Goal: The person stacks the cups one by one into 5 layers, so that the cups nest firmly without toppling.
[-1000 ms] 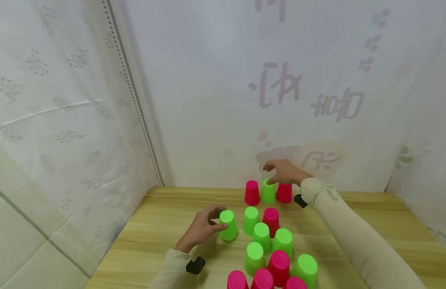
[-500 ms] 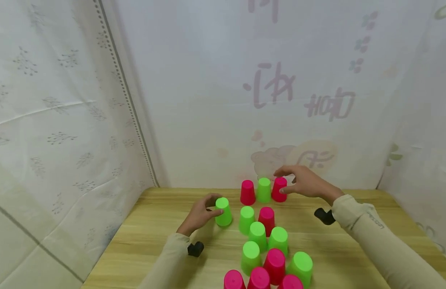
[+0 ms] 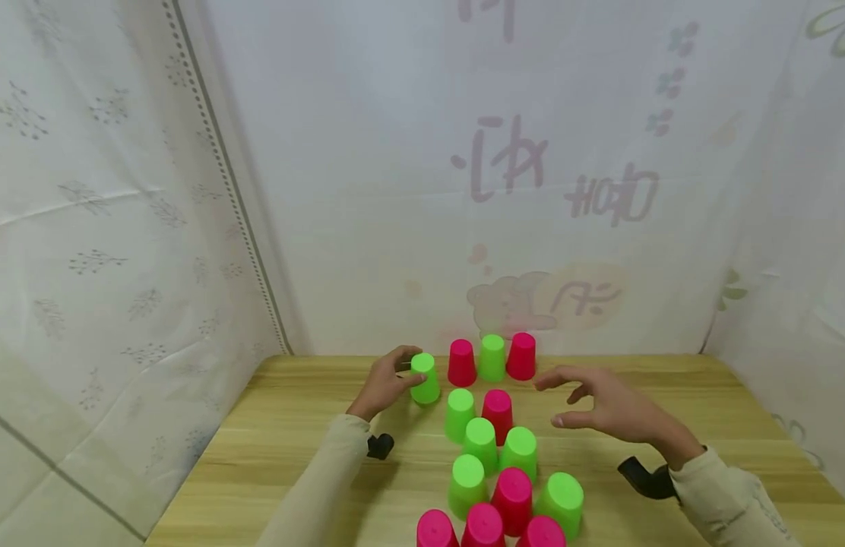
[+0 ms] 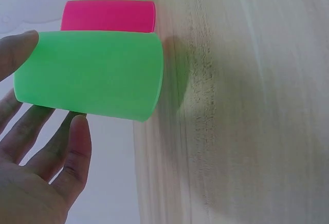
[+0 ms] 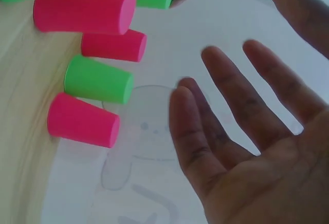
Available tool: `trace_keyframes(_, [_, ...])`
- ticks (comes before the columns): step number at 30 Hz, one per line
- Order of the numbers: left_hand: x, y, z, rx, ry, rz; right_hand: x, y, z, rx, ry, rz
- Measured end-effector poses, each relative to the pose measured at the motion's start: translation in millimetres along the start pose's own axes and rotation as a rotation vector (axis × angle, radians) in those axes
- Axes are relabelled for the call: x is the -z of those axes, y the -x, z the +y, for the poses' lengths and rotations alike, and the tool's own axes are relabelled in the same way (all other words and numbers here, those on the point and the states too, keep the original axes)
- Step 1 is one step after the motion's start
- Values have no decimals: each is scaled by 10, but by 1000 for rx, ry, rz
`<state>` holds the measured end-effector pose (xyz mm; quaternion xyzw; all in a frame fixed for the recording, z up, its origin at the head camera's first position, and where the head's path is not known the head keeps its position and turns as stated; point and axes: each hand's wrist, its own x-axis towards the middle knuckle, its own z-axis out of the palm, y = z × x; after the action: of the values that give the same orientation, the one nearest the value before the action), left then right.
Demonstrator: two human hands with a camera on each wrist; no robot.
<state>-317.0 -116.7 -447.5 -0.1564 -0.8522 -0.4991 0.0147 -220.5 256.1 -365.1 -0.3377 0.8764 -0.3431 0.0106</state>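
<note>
My left hand (image 3: 381, 386) grips an upside-down green cup (image 3: 425, 384) between thumb and fingers. The cup is just left of the back row: a red cup (image 3: 461, 363), a green one and another red cup (image 3: 521, 357), standing side by side. In the left wrist view the held green cup (image 4: 92, 72) shows its rim close to the wooden table; whether it touches is hard to tell. My right hand (image 3: 614, 403) hovers right of the back row, fingers spread and holding nothing. The right wrist view shows its bare palm (image 5: 272, 172), apart from the cups.
Nearer me, more upside-down cups stand in staggered rows: a green cup (image 3: 460, 415) beside a red cup (image 3: 497, 414), then two green ones, then several red and green ones. A patterned white cloth (image 3: 395, 190) hangs behind the wooden table (image 3: 258, 448).
My left hand has carried the green cup away from me, up beside the back row's left end. My right hand has drawn back from the back row toward the right and nearer me.
</note>
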Motion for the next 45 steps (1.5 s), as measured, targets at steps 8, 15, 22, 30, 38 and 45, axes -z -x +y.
trace_keyframes(8, [-82,-137,13,25,35,-1,-170,263,17,17,-100,-7])
trace_keyframes(15, [-129,-219,-7,0,-12,19,-222,441,52,29,-134,32])
trace_keyframes(22, [-141,-279,-16,3,-29,55,-283,583,121,42,-139,50])
trace_keyframes(30, [-159,-337,-19,13,-52,47,-392,676,157,-17,-199,28])
trace_keyframes(38, [-174,-372,-49,29,-50,44,-497,708,209,-14,-215,24])
trace_keyframes(45, [-190,-377,-67,46,-69,34,-533,710,226,-69,-248,-16])
